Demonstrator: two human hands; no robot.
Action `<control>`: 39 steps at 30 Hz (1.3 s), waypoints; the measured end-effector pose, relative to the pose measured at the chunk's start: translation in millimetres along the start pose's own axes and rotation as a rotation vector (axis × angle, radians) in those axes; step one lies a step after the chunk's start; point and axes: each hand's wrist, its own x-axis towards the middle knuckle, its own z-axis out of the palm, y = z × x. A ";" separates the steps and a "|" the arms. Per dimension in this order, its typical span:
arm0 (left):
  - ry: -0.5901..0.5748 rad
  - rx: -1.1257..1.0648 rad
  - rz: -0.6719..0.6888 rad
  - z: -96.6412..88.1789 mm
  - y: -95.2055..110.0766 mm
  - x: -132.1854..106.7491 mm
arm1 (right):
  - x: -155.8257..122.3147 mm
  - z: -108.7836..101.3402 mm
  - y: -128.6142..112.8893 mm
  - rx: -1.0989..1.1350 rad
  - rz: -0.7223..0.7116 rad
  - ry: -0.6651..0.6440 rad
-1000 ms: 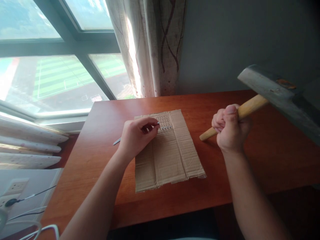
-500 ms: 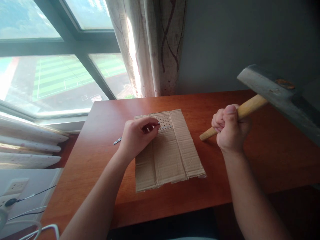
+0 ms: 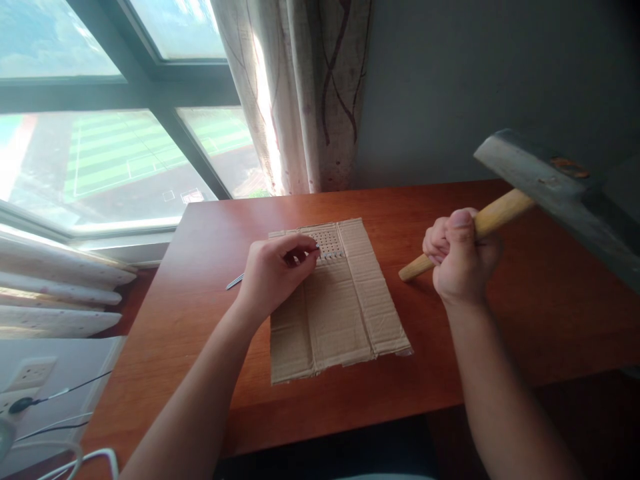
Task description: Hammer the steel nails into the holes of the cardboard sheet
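Observation:
A flat sheet of brown cardboard (image 3: pixel 345 313) lies on a reddish wooden table (image 3: pixel 550 307). Near its far edge is a small patch marked with a grid of dots (image 3: pixel 331 244). My left hand (image 3: pixel 277 273) rests at the left of that patch, fingers pinched on a small nail that is barely visible. My right hand (image 3: pixel 460 260) is closed around the wooden handle of a hammer (image 3: pixel 545 183). The grey metal head is raised up at the right, close to the camera.
A thin metal object (image 3: pixel 234 283) lies on the table left of my left hand. A window (image 3: pixel 125 153) and a curtain (image 3: pixel 310 93) stand behind the table. A wall socket (image 3: pixel 30 373) and cables (image 3: pixel 60 427) sit at the lower left.

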 end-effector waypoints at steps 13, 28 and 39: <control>-0.002 0.001 0.001 -0.1 -1.6 -0.3 | -0.4 -0.2 1.3 0.022 -0.005 -0.002; -0.002 0.009 -0.014 0.0 -1.0 -0.3 | 0.5 -0.6 1.7 0.027 -0.024 -0.012; -0.001 0.026 -0.011 -0.7 -1.0 -0.7 | -0.3 1.6 -1.8 -0.008 -0.001 0.002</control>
